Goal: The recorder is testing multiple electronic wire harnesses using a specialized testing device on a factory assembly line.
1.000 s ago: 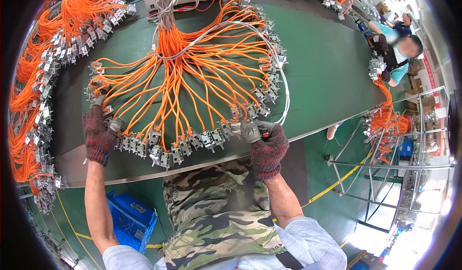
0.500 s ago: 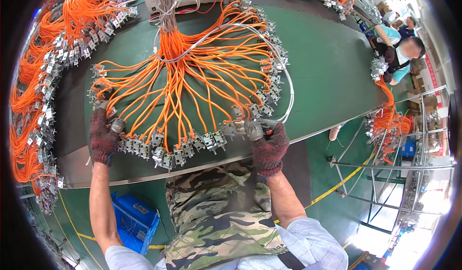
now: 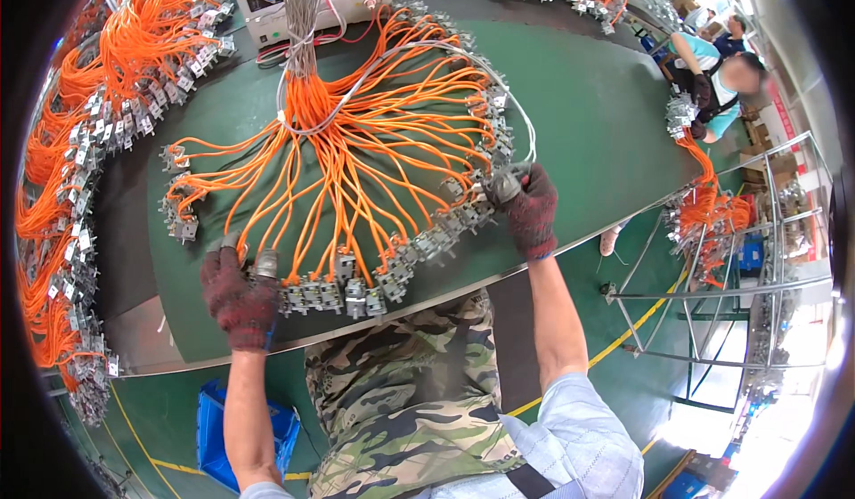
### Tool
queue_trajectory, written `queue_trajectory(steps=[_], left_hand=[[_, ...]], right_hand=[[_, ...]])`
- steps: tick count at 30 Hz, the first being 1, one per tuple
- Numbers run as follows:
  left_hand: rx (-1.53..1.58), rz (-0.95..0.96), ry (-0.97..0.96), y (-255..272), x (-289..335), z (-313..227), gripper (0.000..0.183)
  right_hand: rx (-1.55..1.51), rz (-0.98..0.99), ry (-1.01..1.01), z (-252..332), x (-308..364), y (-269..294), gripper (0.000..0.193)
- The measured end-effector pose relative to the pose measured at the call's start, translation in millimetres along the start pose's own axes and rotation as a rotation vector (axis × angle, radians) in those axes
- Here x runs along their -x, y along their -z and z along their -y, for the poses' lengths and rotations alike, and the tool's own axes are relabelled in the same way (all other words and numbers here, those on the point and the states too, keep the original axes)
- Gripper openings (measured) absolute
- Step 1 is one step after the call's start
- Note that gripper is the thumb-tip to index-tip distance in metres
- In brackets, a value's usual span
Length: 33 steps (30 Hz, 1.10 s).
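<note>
A wiring harness of orange cables (image 3: 334, 165) fans out over the green table mat (image 3: 588, 98), each cable ending in a small grey metal connector (image 3: 355, 300). Grey wires (image 3: 303, 32) gather into a trunk above it, and a pale cable loop (image 3: 530, 134) curves round its right side. Both hands wear dark red gloves with grey wrapped fingertips. At the front left, my left hand (image 3: 239, 299) rests with thumb and fingers apart, beside the near row of connectors. My right hand (image 3: 532, 210) is closed at the connectors on the right, its fingertips partly hiding them.
Behind the harness stands a power supply (image 3: 334, 0) with blue displays. More orange harnesses (image 3: 147, 45) hang along the left. On the right, a co-worker (image 3: 717, 85) handles connectors near a metal rack (image 3: 704, 294). A blue crate (image 3: 214, 437) sits below the table edge (image 3: 427, 296).
My right hand has moved right and away from me along the connectors. My left hand has shifted right and nearer, off the left-hand connectors. The near connectors now sit closer together.
</note>
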State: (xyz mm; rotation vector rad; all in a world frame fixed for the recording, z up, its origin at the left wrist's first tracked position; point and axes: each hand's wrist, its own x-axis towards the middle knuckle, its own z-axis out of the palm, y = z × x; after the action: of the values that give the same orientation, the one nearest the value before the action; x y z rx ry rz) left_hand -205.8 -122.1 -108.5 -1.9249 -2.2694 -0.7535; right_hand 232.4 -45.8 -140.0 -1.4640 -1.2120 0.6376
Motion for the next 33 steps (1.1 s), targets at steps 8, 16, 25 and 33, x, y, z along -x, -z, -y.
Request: queue_trajectory(steps=[8,16,25,33], left_hand=[[0.201,0.055,0.021,4.0,28.8,-53.9,0.07],[0.108,-0.051,-0.172,35.3,-101.6,6.3,0.06],[-0.312,0.483,-0.256,-31.9,-226.3,70.2,0.055],[-0.097,0.829,-0.174,2.9,-189.4,27.7,0.052]], right_hand=[[-0.086,0.004,-0.073,1.7,-50.0,32.0,0.028],[0.002,-0.013,-0.106,49.0,17.2,24.1,0.019],[0.216,0.002,-0.06,54.7,20.2,4.6,0.027],[0.19,0.026,-0.018,47.3,17.1,7.1,0.024]])
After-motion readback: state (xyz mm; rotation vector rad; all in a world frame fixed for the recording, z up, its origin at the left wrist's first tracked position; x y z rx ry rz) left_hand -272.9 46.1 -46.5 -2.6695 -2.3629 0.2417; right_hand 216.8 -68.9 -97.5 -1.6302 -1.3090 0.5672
